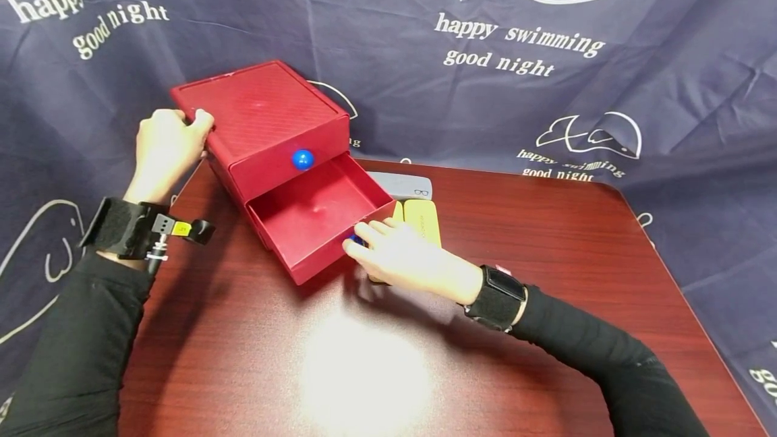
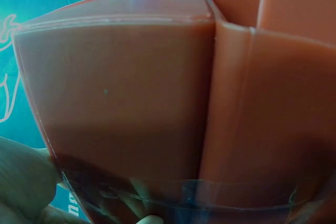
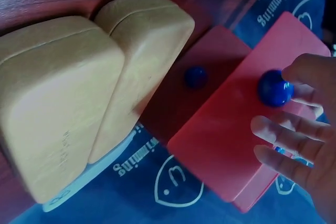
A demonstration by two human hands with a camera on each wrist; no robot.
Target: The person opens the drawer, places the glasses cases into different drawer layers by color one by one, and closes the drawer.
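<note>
A red two-drawer storage box (image 1: 267, 113) stands at the far left of the table, its upper drawer pushed in under a blue knob (image 1: 303, 159). The lower drawer (image 1: 315, 204) is pulled well out, and its inside looks bare. My left hand (image 1: 166, 147) grips the box's left side by the top edge, with the thumb on the lid. At the lower drawer's front, my right hand (image 1: 407, 255) pinches its blue knob (image 3: 275, 88) between thumb and forefinger. The other fingers (image 3: 286, 129) spread over the drawer front.
Right of the drawer, two yellow cases (image 1: 425, 218) sit side by side, partly behind my right hand. A grey case (image 1: 400, 185) with a glasses mark lies behind them. A dark blue printed cloth (image 1: 376, 32) hangs close behind the wooden table (image 1: 546, 275).
</note>
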